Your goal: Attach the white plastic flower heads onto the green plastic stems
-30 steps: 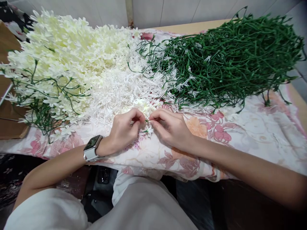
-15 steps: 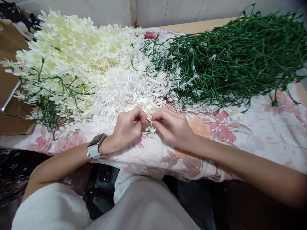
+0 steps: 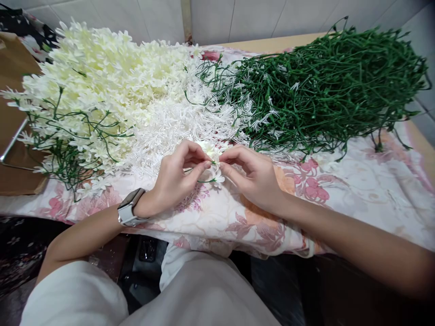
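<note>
My left hand (image 3: 176,179) and my right hand (image 3: 253,176) meet fingertip to fingertip over a floral cloth (image 3: 356,194). Between them they pinch a thin green stem with small white flowers (image 3: 215,174); a flower hangs just below the fingertips. My left wrist wears a white smartwatch (image 3: 128,209). Right behind the hands lies a heap of white spiky plastic pieces (image 3: 176,127). A big pile of cream artificial flowers (image 3: 102,86) fills the back left, and a tangle of bare green stems (image 3: 326,86) fills the back right.
Finished flower sprigs with green stems (image 3: 68,149) spill at the left, beside a brown cardboard box (image 3: 13,154). A tiled wall (image 3: 258,18) runs behind the table. My lap in pale trousers (image 3: 190,290) is below the table edge.
Both hands have lifted a little and the fingers have spread slightly. The stem with its flowers now shows more plainly between the fingertips.
</note>
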Demonstrator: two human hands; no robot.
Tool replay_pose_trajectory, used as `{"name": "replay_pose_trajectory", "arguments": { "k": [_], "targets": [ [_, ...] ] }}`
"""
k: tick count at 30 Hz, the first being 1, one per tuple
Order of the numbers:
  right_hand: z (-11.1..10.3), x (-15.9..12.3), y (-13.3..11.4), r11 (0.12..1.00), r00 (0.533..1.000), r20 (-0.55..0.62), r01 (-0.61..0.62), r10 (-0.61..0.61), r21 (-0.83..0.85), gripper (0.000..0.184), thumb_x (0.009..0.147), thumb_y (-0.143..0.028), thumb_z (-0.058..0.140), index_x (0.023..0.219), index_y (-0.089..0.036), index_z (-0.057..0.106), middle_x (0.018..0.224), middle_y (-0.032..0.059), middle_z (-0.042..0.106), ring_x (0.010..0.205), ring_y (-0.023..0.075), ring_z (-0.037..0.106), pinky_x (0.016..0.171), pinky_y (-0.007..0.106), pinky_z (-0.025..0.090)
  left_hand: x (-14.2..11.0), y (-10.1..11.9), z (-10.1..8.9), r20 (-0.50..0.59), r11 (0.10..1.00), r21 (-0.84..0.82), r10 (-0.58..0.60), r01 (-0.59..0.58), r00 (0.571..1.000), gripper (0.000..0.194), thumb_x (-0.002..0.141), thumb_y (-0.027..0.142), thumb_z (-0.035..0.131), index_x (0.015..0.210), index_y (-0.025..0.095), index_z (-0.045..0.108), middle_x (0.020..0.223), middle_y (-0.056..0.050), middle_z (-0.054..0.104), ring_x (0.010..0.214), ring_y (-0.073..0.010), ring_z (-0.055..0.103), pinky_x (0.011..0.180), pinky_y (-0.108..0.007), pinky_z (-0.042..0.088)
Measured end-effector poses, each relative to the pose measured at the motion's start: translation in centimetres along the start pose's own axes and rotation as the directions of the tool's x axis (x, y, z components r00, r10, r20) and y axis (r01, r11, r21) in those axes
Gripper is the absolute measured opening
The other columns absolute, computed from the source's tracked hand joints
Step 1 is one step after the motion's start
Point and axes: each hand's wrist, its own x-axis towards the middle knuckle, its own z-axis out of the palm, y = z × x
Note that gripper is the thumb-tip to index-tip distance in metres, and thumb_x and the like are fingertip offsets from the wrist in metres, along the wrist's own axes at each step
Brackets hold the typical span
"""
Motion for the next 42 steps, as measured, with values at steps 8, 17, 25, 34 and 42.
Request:
{"name": "replay_pose_trajectory", "arguments": {
  "k": [8,17,25,34,42],
  "targets": [
    [0.0,-0.2,-0.4,0.993,0.996,0.036,0.087,-0.085,-0.078,0.010,0.086,-0.010,0.053,0.082,-0.018,0.057,0.074,0.0014,0.062,0.068,0.0116,0.058,0.063,0.024,0.047,-0.5,-0.2,0.2,0.007,0.989,0.123,0.085,-0.085,0.996,0.025,0.081,0.010,0.058,0.074,0.020,0.036,0.079,-0.001,0.062,0.073,-0.0110,0.062,0.064,-0.022,0.049],
    [0.2,-0.5,-0.8,0.988,0.992,0.084,0.103,-0.093,-0.119,0.011,0.085,-0.008,0.052,0.078,-0.016,0.057,0.071,0.0037,0.062,0.065,0.0118,0.056,0.062,0.024,0.045,-0.8,-0.3,0.3,0.060,0.900,0.355,0.247,-0.252,0.967,0.027,0.073,-0.002,0.046,0.068,0.020,0.031,0.067,0.001,0.058,0.061,-0.0101,0.059,0.050,-0.018,0.040],
    [0.4,-0.6,-0.4,0.991,0.993,0.102,0.067,-0.055,-0.117,0.011,0.085,-0.011,0.052,0.078,-0.019,0.056,0.070,0.0012,0.061,0.063,0.0117,0.056,0.061,0.025,0.045,-0.7,-0.7,0.4,0.097,0.868,0.413,0.258,-0.275,0.961,0.025,0.068,-0.002,0.042,0.066,0.020,0.030,0.067,0.001,0.058,0.060,-0.0107,0.057,0.049,-0.019,0.037],
    [0.4,-0.5,-0.8,0.994,0.997,0.077,0.039,-0.031,-0.104,0.011,0.083,-0.010,0.053,0.078,-0.019,0.057,0.070,0.0007,0.060,0.064,0.0123,0.056,0.061,0.027,0.045,-0.7,-0.3,0.6,0.068,0.913,0.342,0.214,-0.224,0.975,0.025,0.074,-0.001,0.046,0.066,0.020,0.033,0.067,0.002,0.060,0.059,-0.0090,0.057,0.050,-0.020,0.039],
    [-0.8,0.1,-0.7,0.996,0.961,-0.275,0.053,-0.029,0.078,0.017,0.081,-0.015,0.060,0.096,-0.025,0.060,0.086,0.0050,0.057,0.078,0.0190,0.056,0.068,0.037,0.049,3.4,1.5,-6.2,-0.371,0.884,0.396,0.402,-0.250,0.837,0.018,0.090,0.025,0.060,0.085,0.022,0.043,0.086,0.004,0.060,0.085,-0.0057,0.062,0.071,-0.023,0.054]
  ]
}}
